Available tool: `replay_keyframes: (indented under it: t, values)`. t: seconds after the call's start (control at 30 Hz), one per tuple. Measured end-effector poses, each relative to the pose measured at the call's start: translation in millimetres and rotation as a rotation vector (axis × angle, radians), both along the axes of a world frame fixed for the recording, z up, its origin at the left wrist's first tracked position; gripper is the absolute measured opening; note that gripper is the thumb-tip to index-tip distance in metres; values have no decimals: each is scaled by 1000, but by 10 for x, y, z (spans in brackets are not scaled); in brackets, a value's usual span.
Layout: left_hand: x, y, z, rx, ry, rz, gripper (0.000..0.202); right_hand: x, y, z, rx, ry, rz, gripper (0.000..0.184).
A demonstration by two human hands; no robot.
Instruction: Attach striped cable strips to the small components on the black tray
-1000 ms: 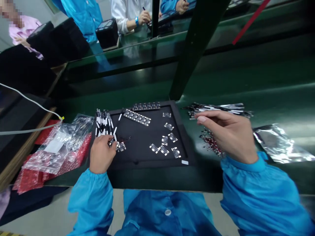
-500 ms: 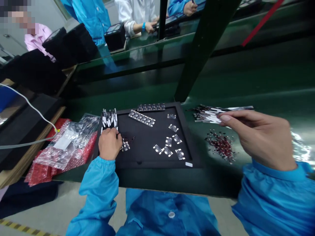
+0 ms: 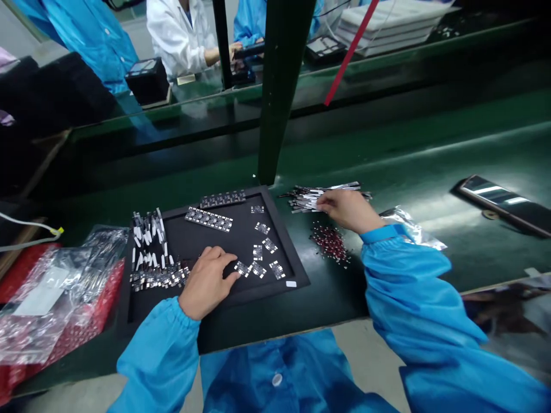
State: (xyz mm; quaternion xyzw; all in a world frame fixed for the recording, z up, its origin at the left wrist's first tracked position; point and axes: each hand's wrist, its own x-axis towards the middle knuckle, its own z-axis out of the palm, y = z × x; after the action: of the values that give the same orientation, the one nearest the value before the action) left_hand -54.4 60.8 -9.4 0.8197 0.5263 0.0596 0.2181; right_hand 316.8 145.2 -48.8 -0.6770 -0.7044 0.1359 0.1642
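My left hand (image 3: pixel 210 281) is over a black tray (image 3: pixel 287 246), with thumb and index finger apart beside a small circuit board (image 3: pixel 241 268). Several similar small boards (image 3: pixel 276 269) lie loose to its right. Left of the hand, a row of boards (image 3: pixel 157 278) with black-and-white strips (image 3: pixel 148 235) fills the tray's left side. My right hand (image 3: pixel 348 211) is right of the tray, its fingertips pinched on a pile of thin black-and-white strips (image 3: pixel 305 198); the exact piece between them is hidden.
Two board panels (image 3: pixel 209 219) lie at the tray's back. Tiny red-and-black parts (image 3: pixel 330 242) are heaped right of the tray. A phone (image 3: pixel 508 203) rests far right; plastic bags (image 3: pixel 55 287) lie left. A green post (image 3: pixel 282 97) stands behind the tray. Co-workers sit across the bench.
The view has swung right. My left hand has moved rightward off the strips to the loose boards, uncovering the row of boards. My right hand remains at the strip pile.
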Motion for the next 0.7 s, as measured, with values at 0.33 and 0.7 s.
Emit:
replay_keyframes:
  t: [0.33,0.7]
  values:
    - [21,81,3,-98,-54,-37,28,-142,182,-219,113,-52,123,9]
    - [42,188,5,-175,-63,-108,14,-77,90,-129,121,33,134,14]
